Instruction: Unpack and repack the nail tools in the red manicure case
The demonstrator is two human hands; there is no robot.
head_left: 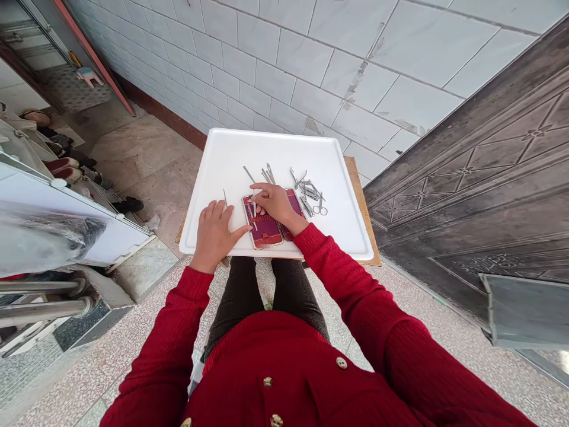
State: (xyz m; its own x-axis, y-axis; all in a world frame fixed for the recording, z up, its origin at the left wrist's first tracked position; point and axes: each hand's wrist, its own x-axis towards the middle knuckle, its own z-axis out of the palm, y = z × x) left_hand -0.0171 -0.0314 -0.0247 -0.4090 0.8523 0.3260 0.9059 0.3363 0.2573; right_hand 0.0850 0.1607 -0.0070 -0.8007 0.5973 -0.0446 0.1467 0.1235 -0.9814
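White and low-rimmed, the tray (231, 151) lies beneath our hands. Our right hand (276, 204) is closed, thumb and fingers seeming to pinch a slim metal tool (255, 207) above the open purple-and-red case (267, 237), which lies under that hand and just right of our left thumb. Our left hand (216, 231) is open, palm down, fingers spread, with a thin tool (224, 197) at its fingertips. As we judge it, the set is only partly in the case: a few slender pieces (249, 210) sit at the strap in its left half, while more lie loose. We cannot tell what the right half holds, since our right wrist covers much of it. Beyond our right fingertips we see a narrow strip (248, 172) and a cluster of thin tools (268, 174); to that hand's right lie nippers (294, 176), clippers (306, 206) and small scissors (320, 205). Past both hands rises a tiled wall (267, 71)
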